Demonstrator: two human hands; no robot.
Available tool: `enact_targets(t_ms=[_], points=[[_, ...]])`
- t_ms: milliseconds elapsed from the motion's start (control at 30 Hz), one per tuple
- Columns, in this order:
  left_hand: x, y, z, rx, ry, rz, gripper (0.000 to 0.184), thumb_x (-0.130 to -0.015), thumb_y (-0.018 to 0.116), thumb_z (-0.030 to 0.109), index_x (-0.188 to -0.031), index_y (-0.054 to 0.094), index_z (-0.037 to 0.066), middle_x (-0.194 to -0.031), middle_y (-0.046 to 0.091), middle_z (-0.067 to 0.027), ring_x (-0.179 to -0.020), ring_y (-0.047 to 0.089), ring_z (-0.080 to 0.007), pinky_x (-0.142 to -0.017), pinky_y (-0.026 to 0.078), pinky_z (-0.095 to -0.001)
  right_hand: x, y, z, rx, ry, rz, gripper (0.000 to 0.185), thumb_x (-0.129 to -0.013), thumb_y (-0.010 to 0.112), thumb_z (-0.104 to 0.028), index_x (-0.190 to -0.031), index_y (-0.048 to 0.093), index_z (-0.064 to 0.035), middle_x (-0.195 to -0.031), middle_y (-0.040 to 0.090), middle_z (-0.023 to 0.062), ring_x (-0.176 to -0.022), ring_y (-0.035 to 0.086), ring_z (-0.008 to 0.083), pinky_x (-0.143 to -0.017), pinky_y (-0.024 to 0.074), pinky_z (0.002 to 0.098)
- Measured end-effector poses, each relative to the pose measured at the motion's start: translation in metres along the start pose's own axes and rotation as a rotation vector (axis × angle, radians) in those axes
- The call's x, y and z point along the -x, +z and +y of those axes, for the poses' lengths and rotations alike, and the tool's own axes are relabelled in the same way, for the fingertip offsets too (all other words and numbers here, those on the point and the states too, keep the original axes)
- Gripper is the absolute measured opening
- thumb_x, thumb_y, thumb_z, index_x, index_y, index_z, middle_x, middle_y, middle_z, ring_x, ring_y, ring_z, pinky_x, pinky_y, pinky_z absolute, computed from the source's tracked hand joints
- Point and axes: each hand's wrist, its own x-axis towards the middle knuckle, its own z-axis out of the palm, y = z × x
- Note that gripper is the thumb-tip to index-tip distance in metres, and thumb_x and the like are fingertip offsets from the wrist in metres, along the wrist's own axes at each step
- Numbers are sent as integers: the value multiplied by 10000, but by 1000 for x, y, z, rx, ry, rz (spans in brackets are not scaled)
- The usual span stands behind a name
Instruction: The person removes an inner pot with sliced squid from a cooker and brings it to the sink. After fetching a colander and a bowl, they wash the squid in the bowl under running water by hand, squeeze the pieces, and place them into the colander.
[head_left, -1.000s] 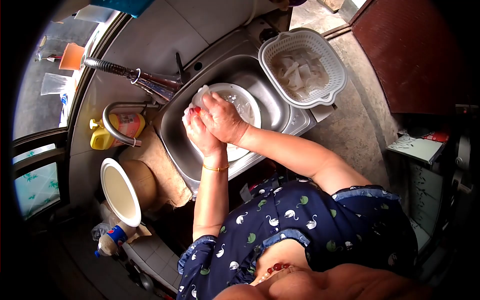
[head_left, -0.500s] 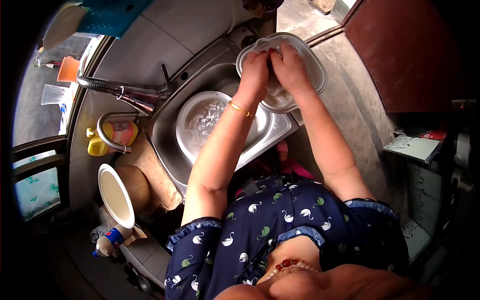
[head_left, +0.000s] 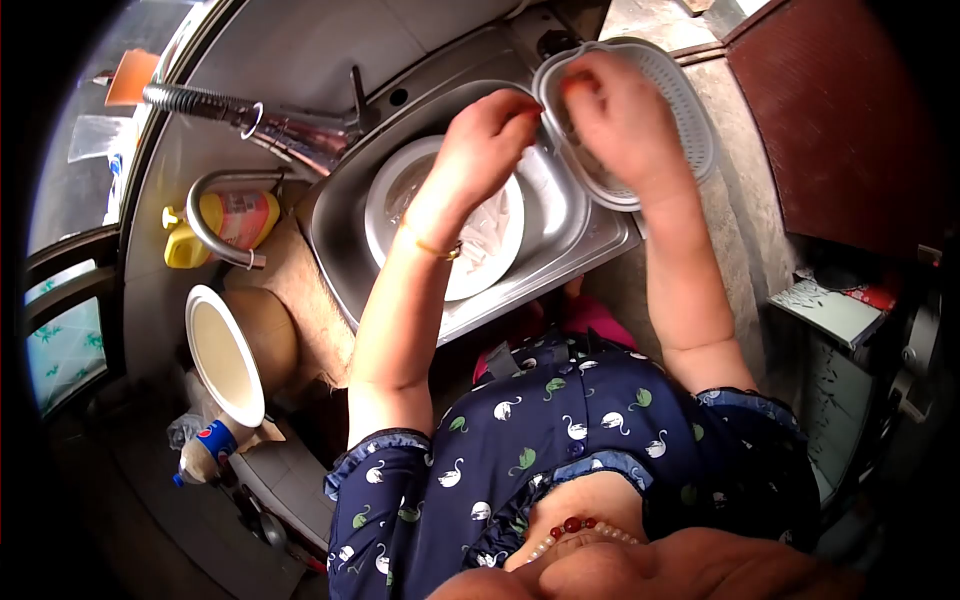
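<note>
A round metal basin (head_left: 392, 172) sits in the steel sink (head_left: 340, 220), with pale translucent strips (head_left: 486, 232) in it. Over the basin's upper right part is my left hand (head_left: 488, 140), its fingers curled together; whether anything is between them is hidden. Blurred by motion, my right hand (head_left: 622, 115) reaches over the white perforated basket (head_left: 692, 112) at the sink's right end. The fingers of that hand point down into the basket and hide most of what it holds.
A faucet (head_left: 320, 135) and a curved metal pipe (head_left: 205, 215) stand left of the sink. Nearby are a yellow bottle (head_left: 235, 222), a cream pot (head_left: 225, 355) with a white rim and a plastic bottle (head_left: 207, 450). A dark red panel (head_left: 850, 130) is at the right.
My hands went from pressed together over the basin to the basket, then moved apart, the left one back over the basin. Pale strips now lie in the basin.
</note>
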Motion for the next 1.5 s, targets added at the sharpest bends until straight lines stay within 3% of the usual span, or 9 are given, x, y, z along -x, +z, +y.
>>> enact_targets(t_ms=[67, 233, 333, 467, 667, 700, 900, 1233, 1500], points=[[13, -27, -30, -5, -228, 57, 255, -829, 515, 149, -993, 633, -8, -852, 653, -152, -765, 634, -247, -740, 486, -312, 4, 45, -19, -168, -57, -131, 148, -837, 539, -152, -889, 599, -27, -797, 619, 155, -712, 619, 281, -639, 482, 348], [36, -86, -201, -438, -359, 247, 374, -794, 498, 309, -983, 656, 27, -968, 634, -218, -967, 589, -365, -880, 447, -415, 20, 212, 11, 105, 59, -701, 372, -822, 476, -300, -945, 619, 20, -975, 607, 248, -954, 573, 387, -871, 446, 433], [68, -94, -289, -600, -503, 246, 495, -802, 532, 358, -1195, 554, 58, -1203, 530, -243, -1154, 473, -372, -990, 371, -388, 35, 262, 51, 196, 134, -692, 463, -849, 486, -382, -1104, 570, -6, -1170, 521, 251, -1066, 515, 397, -926, 416, 428], [100, -74, -270, -345, -722, 228, 608, -808, 561, 415, -1287, 470, 51, -1253, 498, -242, -1209, 434, -344, -1005, 347, -360, 72, 275, 66, 336, 197, -769, 502, -843, 493, -435, -1204, 537, -89, -1256, 460, 231, -1114, 482, 402, -959, 398, 425], [112, -35, -280, 285, -987, 309, 778, -836, 539, 494, -1420, 238, 76, -1379, 383, -153, -1226, 393, -292, -977, 324, -483, 111, 296, 71, 95, 578, -762, 517, -829, 504, -385, -1230, 512, -59, -1277, 460, 241, -1162, 452, 410, -976, 384, 414], [108, -31, -293, 241, -1016, 359, 718, -850, 547, 445, -1376, 298, 25, -1320, 439, -142, -1155, 451, -256, -930, 387, -415, 116, 301, 72, 15, 623, -750, 510, -831, 504, -372, -1232, 509, -56, -1264, 474, 243, -1162, 458, 402, -975, 384, 412], [105, -30, -302, 568, -869, 437, 607, -858, 546, 328, -1263, 416, -104, -1194, 545, -174, -1078, 522, -221, -911, 409, -310, 131, 319, 51, -296, 732, -576, 414, -858, 470, -240, -1206, 498, -16, -1175, 548, 232, -1110, 512, 365, -921, 409, 387], [98, -25, -256, 786, -629, 732, 215, -869, 519, 176, -944, 552, -23, -919, 592, -117, -824, 555, -181, -735, 466, -307, 132, 319, 22, -267, 512, -328, 231, -848, 445, -220, -962, 569, -63, -935, 610, 206, -898, 566, 389, -799, 445, 457], [96, -33, -217, 701, -388, 806, 172, -871, 508, 121, -933, 580, -22, -874, 611, -84, -788, 560, -159, -723, 463, -274, 114, 289, -7, -415, 257, -197, 173, -847, 446, -132, -922, 554, -20, -927, 607, 202, -894, 563, 383, -792, 455, 434]])
